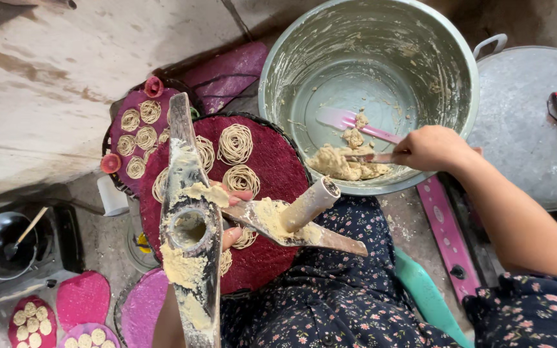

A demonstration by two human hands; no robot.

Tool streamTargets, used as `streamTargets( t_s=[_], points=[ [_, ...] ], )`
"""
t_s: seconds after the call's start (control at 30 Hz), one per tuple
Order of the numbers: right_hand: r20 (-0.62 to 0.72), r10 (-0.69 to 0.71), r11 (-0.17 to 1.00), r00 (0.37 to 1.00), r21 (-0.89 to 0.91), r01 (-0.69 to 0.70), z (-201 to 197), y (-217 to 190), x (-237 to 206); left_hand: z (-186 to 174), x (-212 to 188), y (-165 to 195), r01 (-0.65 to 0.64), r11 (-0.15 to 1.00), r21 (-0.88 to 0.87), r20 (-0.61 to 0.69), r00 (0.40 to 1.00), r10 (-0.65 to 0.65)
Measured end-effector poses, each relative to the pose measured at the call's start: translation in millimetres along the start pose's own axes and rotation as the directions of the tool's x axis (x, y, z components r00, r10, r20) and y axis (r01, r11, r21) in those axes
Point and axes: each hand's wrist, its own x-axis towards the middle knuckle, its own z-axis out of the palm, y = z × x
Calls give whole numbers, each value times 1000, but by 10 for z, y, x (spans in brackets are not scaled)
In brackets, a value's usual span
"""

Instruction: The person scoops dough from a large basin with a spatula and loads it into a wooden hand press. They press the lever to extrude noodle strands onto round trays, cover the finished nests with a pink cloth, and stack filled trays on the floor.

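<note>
My left hand [233, 216] grips a wooden dough press [191, 225], its open barrel and arms smeared with pale dough, with the plunger piece [309, 205] tilted beside it. Under the press lies a round maroon mat [272, 171] carrying several coils of pressed noodle [235, 143]. My right hand [430, 148] reaches into a large metal bowl [446, 71] and holds a spoon-like tool [372, 158] against a lump of dough [346, 164]. A pink spatula [349, 122] rests in the bowl.
A second purple mat [138, 132] with more coils sits to the left. A metal lid with a red handle [530, 122] lies right of the bowl. Small pink mats with dough discs [30, 322] and a dark pot [4, 241] are at the lower left.
</note>
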Motion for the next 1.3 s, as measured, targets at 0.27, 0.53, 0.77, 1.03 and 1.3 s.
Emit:
streamTargets(
  t_s=[0.27,0.53,0.77,1.03,1.3],
  points=[
    [77,23,941,997,-338,4,-363,-147,-349,56,22,-75,35,999,12,0,999,-35],
    [-20,112,870,993,-482,-108,-158,88,-154,33,19,-153,29,999,41,44,999,-30],
    [-134,-117,912,984,-406,53,422,212,96,60,13,-274,1,998,67,77,997,-6],
    [-161,-89,952,983,-304,37,463,81,190,73,41,-317,-29,997,73,105,994,21],
    [-249,-222,969,943,-166,184,514,-276,109,64,0,-233,-4,994,110,87,996,-6]
  ],
)
